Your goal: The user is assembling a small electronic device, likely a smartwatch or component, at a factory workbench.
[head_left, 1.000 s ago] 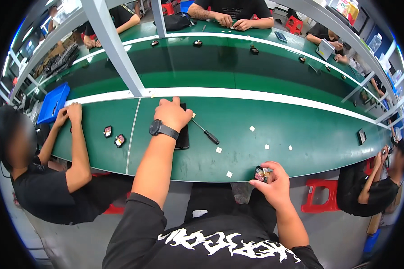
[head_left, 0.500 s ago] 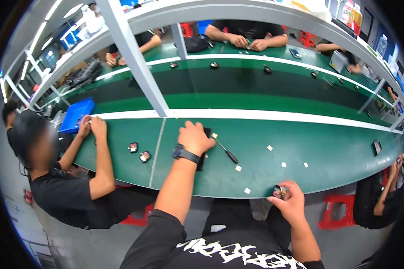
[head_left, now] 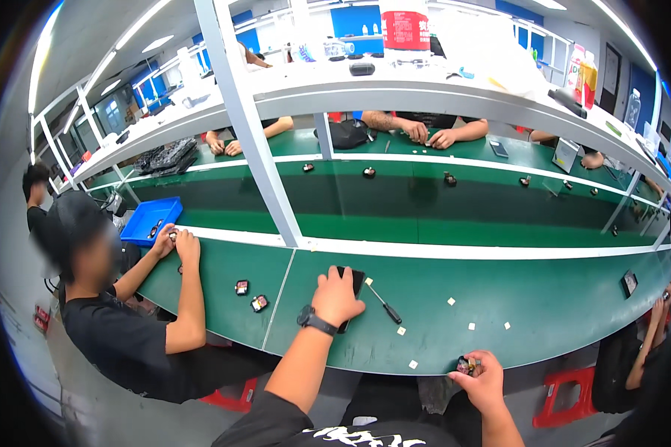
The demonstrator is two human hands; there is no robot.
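Note:
My left hand (head_left: 337, 299), with a dark watch at the wrist, lies over a black flat rectangular thing (head_left: 357, 279), its fingers curled about it. The hand covers much of that thing, so its kind is hard to make out. Just right of it rests a screwdriver (head_left: 391, 313) with a black handle, its thin shaft pointing away to the left. At the table's near edge my right hand (head_left: 486, 381) pinches a small black device (head_left: 467, 365) with coloured parts showing. Between the hands lie small pale square pieces (head_left: 413, 364), and several more are scattered to the right.
Two small black devices (head_left: 259, 302) lie left of the table's seam. A co-worker (head_left: 127, 298) sits there, hands near a blue tray (head_left: 153, 221). A metal post (head_left: 253, 134) and shelf cross ahead, before a belt (head_left: 395, 201) bearing small parts. A red stool (head_left: 564, 397) stands right.
The view has tilted upward, so the table sits lower in the picture and more shelf shows. Both hands keep their holds; the screwdriver stays beside the black flat thing.

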